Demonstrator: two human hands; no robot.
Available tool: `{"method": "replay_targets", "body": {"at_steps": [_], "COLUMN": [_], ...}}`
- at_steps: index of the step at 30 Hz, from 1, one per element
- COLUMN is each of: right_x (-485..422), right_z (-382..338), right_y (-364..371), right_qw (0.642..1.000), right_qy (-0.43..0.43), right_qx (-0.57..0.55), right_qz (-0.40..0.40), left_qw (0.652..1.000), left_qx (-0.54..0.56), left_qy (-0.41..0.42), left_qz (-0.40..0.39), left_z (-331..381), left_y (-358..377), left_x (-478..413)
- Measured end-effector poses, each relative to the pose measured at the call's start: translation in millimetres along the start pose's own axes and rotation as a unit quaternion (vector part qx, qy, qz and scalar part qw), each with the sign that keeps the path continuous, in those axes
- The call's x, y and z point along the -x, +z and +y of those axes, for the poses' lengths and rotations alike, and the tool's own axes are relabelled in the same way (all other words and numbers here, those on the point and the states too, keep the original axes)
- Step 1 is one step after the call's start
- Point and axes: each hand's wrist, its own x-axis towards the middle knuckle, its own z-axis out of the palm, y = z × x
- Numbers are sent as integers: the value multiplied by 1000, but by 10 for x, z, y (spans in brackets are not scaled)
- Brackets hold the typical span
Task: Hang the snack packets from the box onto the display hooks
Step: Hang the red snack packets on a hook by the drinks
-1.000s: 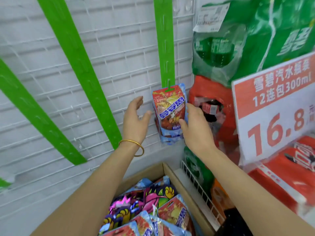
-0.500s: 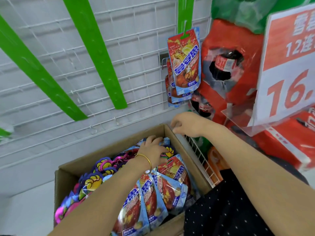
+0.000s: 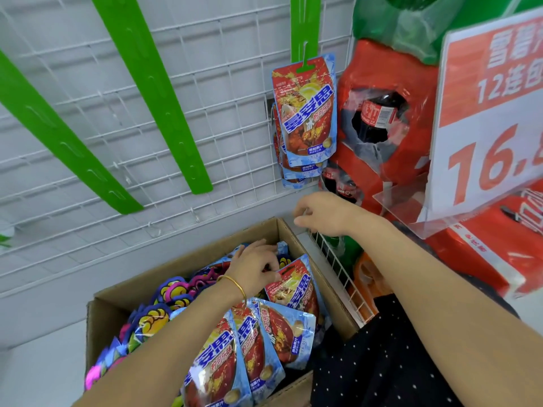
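A cardboard box (image 3: 182, 264) sits below me, filled with red-and-blue snack packets (image 3: 258, 345) and purple-yellow ones (image 3: 164, 301). My left hand (image 3: 255, 267), with a gold bangle on the wrist, is inside the box and its curled fingers grip the top of one red-and-blue packet (image 3: 296, 287), which stands tilted up. My right hand (image 3: 323, 214) hovers above the box's far right corner, fingers loosely curled and holding nothing. Several matching packets (image 3: 307, 113) hang from the rightmost green hook strip (image 3: 304, 24) on the wire wall.
Two other green strips (image 3: 152, 92) slant bare across the white wire grid (image 3: 223, 83). Red cola multipacks (image 3: 379, 118) and a big price sign (image 3: 487, 118) crowd the right. A white wire basket edge (image 3: 340, 274) runs beside the box.
My hands came down from the hanging packets. The left went into the box and took hold of a red-and-blue packet, tilting it up. The right hand stays above the box corner.
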Motion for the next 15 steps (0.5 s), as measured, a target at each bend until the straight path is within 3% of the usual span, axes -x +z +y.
{"method": "replay_targets", "body": {"at_steps": [3, 6, 8, 11, 15], "right_x": [4, 38, 43, 43, 47], "right_z": [-20, -62, -73, -40, -85], "right_y": [-8, -15, -42, -107, -245], "right_qw": [1000, 986, 955, 919, 858], "right_qy": [2, 16, 13, -19, -97], "right_qx": [-24, -169, -297, -381, -462], "right_qz": [-1, -7, 12, 105, 201], "left_qw": [983, 961, 948, 937, 944], "left_qx": [176, 249, 274, 281, 274], "left_qy": [-6, -21, -17, -2, 32], "left_qz": [45, 117, 162, 207, 184], "left_z": [88, 202, 281, 412, 705], "left_y": [-283, -581, -786, -1116, -1530], "left_x": [113, 136, 117, 68, -55]}}
